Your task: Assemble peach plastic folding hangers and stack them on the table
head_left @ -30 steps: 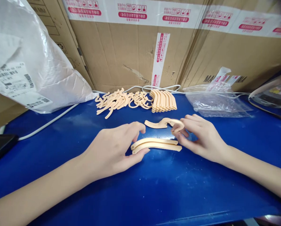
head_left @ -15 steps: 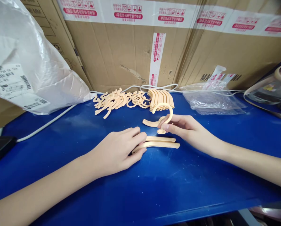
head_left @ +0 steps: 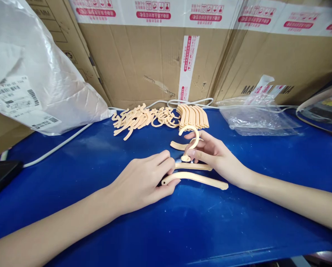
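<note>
My left hand (head_left: 146,180) is closed at the left ends of two cream plastic hanger arms. The nearer arm (head_left: 200,178), with a small hole at its end, lies between thumb and fingers and slants down to the right. Behind it, the farther arm (head_left: 195,167) runs under my fingertips, its left end hidden. Between thumb and fingers, my right hand (head_left: 217,154) pinches a cream hanger hook (head_left: 196,135), curve upward and round base down, just above the farther arm. Another curved cream piece (head_left: 178,145) lies behind the hook, partly covered by my right fingers.
At the back of the blue table (head_left: 166,230) are a loose pile of cream hanger parts (head_left: 135,121) and a neat stack of arms (head_left: 193,116). A clear plastic bag (head_left: 255,118), white cable (head_left: 57,146), grey parcel bag (head_left: 68,96) and cardboard boxes (head_left: 143,66) surround them.
The two hanger arms have spread apart, the nearer one swinging its right end toward me. My right hand has brought the hook slightly left and down, closer to the arms.
</note>
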The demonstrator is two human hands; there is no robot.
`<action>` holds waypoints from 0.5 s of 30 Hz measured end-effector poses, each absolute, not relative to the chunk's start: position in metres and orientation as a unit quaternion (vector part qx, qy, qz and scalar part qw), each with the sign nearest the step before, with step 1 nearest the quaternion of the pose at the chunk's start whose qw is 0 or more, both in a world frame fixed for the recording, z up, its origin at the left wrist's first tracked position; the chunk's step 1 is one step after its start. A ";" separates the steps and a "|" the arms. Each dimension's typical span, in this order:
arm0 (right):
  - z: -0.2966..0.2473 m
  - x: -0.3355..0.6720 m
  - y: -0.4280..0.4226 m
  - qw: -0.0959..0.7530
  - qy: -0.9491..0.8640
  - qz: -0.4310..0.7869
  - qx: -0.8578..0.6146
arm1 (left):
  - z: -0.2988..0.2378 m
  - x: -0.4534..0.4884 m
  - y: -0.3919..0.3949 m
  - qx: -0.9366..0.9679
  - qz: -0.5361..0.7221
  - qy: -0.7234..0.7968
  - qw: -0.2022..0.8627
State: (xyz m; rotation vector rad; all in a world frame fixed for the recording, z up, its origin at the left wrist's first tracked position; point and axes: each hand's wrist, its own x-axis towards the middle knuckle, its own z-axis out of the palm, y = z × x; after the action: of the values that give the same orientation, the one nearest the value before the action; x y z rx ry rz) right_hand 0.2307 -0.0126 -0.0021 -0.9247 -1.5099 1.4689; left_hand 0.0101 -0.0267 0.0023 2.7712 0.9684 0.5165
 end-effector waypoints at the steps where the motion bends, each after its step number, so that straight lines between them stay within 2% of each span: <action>1: -0.002 0.231 -0.012 0.407 -0.602 0.580 -0.367 | 0.003 0.009 -0.027 0.922 0.185 0.327 0.091; 4: -0.001 0.232 -0.012 0.400 -0.623 0.560 -0.372 | 0.010 0.006 -0.025 0.893 0.228 0.348 0.172; 11: -0.002 0.232 -0.011 0.385 -0.631 0.554 -0.383 | 0.030 0.000 -0.014 0.706 0.351 0.358 0.501; 15: -0.002 0.232 -0.011 0.384 -0.628 0.560 -0.381 | 0.034 -0.005 -0.012 0.631 0.410 0.339 0.564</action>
State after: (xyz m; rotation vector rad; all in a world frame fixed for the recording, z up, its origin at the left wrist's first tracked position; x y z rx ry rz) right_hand 0.2318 -0.0110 -0.0021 -0.9716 -1.5997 1.4259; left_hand -0.0049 -0.0118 0.0343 1.4857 0.7969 0.9646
